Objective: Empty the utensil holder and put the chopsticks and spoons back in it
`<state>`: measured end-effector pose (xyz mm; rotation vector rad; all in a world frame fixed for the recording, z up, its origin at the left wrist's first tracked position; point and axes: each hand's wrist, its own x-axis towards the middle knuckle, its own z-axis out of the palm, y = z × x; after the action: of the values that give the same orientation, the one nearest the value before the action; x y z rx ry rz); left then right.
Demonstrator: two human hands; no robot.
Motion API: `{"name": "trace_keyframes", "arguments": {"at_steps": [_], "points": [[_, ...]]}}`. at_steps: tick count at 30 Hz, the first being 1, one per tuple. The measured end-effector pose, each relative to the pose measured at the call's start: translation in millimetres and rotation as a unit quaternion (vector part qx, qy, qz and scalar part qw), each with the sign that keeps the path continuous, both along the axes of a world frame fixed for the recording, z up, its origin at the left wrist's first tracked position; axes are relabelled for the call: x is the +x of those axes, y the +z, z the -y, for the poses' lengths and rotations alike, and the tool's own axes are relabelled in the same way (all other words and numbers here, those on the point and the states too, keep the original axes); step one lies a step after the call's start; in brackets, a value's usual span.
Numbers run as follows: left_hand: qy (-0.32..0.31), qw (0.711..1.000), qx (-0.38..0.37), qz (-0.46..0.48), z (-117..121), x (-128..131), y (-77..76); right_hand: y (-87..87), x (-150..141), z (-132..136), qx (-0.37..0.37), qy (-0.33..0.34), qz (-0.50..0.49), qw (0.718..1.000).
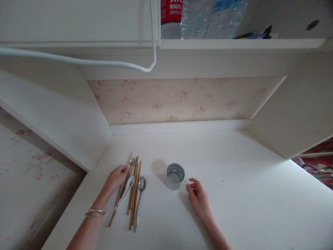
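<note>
Head view: our left hand (116, 178) is at the left edge of a row of utensils, its fingers bent inward against the left metal spoon (132, 161) and the chopstick (113, 216) beside it. We cannot tell whether they pinch the spoon, the chopstick or both, or merely touch. The white ceramic spoon (128, 185) lies slanted just beside these fingers, then come the bundled chopsticks (134, 194), and the right metal spoon (141, 185) closes the row, all flat on the white table (221, 215).

To the right of the row and apart from it, the perforated metal cup (173, 184) stands upright, with nothing visible inside. Our right hand (199, 196) rests just beyond it, fingers loosely curled and empty, near its wall without clearly touching.

We judge the step in hand to be picking a utensil from the row. The next move, as we read it, calls for a firm grip on one piece and a lift clear of the ceramic spoon, so the close-lying neighbours do not roll or get dragged along.
</note>
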<state>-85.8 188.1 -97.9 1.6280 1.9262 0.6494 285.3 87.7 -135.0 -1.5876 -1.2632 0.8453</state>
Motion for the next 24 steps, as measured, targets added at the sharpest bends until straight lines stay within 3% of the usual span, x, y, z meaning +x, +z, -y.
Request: {"name": "trace_keyframes", "arguments": {"at_steps": [6,10,13,17,20,24], "points": [[0.035,0.999,0.025,0.012,-5.0,-4.6,23.0,-3.4,2.2,-1.2,-0.002,0.008,-0.006,1.000],[0.043,0.996,0.062,0.039,-4.8,4.3,53.0,-2.5,2.6,-0.6,-0.003,0.005,-0.011,1.000],[0.038,0.980,0.120,0.155,3.8,31.4,88.0,-0.3,2.0,-0.6,0.003,0.005,-0.013,1.000],[0.020,0.934,0.179,0.308,18.4,87.2,127.0,4.2,1.6,-0.7,0.013,-0.003,-0.019,1.000],[-0.041,0.921,0.188,0.340,20.7,126.5,135.0,5.6,2.4,1.7,0.007,-0.008,-0.026,1.000],[-0.112,0.929,0.160,0.314,11.2,160.9,119.9,1.8,3.2,5.5,0.011,-0.016,-0.046,0.999]]}}
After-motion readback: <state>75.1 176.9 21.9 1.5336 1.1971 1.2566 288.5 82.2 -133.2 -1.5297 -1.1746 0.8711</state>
